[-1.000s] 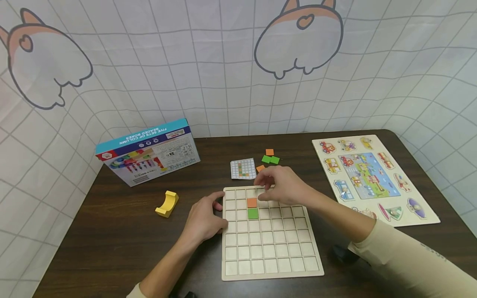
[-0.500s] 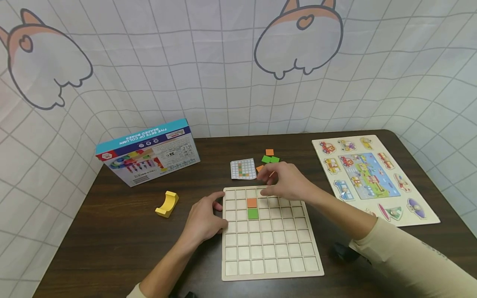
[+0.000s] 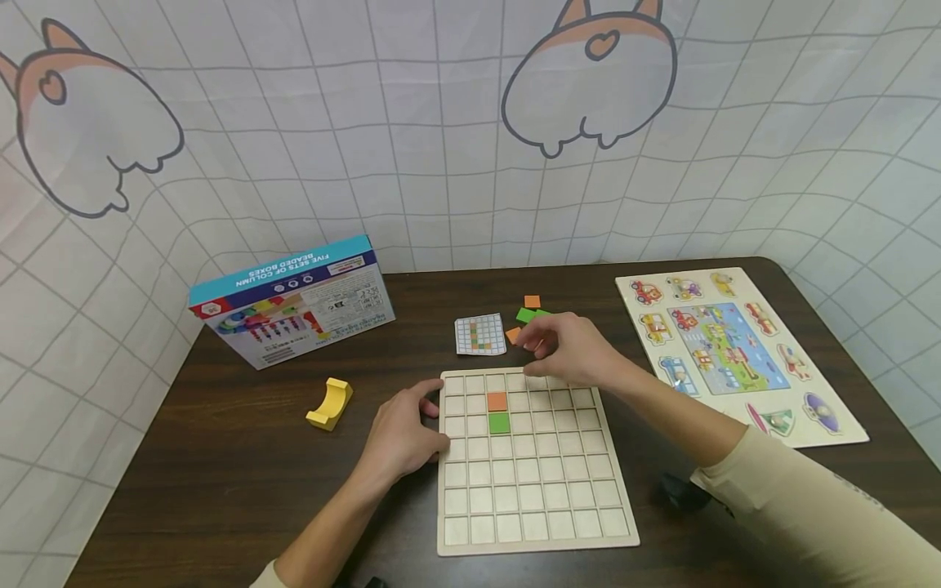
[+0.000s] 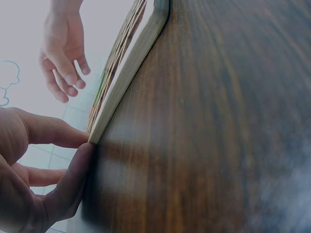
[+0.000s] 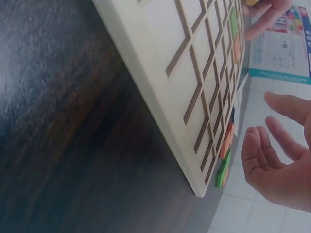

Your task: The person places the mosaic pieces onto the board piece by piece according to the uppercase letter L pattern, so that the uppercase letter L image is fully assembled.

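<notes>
A wooden grid board (image 3: 525, 494) lies on the table, with an orange square tile (image 3: 497, 401) and a green square tile (image 3: 499, 422) in adjoining cells. Along its left edge, my left hand (image 3: 397, 433) rests with thumb and fingertips touching the wood; the left wrist view shows those fingertips (image 4: 80, 158) against the rim. My right hand (image 3: 569, 351) is over the board's far edge, fingers loosely bent. In the right wrist view that hand (image 5: 284, 150) has nothing between thumb and fingers. Loose orange (image 3: 532, 301) and green tiles (image 3: 525, 315) lie just beyond it, partly covered.
A small printed grid card (image 3: 480, 335) lies behind the board. To the left are a yellow curved block (image 3: 330, 403) and a standing toy box (image 3: 301, 306). A vehicle picture puzzle (image 3: 735, 359) is at the right. A patterned curtain (image 3: 456, 163) hangs behind the table.
My right hand has drawn away from the orange tile, rightward and back toward the loose tiles. The left hand keeps its place on the board's edge.
</notes>
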{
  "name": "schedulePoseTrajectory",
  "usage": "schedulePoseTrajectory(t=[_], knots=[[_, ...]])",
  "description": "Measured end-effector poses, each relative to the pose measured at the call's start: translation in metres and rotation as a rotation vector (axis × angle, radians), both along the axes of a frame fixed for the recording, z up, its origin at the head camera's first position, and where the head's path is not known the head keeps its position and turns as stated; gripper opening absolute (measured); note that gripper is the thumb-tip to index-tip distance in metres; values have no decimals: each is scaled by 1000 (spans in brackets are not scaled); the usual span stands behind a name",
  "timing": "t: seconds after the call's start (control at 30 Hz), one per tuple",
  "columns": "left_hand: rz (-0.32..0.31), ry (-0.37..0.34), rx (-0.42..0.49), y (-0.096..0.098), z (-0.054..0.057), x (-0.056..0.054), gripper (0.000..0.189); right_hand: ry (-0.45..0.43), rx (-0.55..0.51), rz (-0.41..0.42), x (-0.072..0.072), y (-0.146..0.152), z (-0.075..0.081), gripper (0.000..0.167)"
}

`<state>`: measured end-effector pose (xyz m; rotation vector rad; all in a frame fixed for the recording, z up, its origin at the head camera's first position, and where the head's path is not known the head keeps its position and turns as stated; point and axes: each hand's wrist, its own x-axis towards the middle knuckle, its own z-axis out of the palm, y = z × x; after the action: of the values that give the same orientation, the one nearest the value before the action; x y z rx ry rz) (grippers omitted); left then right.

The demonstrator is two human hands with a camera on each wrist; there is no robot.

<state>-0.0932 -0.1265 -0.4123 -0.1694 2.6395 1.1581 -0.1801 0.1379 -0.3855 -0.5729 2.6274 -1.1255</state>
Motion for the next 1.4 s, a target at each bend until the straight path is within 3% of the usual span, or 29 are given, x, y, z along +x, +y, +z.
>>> schedulePoseTrajectory(t=[1.4], knots=[[0, 3, -22, 0, 0, 0, 79, -71, 51, -93, -31, 19, -19, 35]])
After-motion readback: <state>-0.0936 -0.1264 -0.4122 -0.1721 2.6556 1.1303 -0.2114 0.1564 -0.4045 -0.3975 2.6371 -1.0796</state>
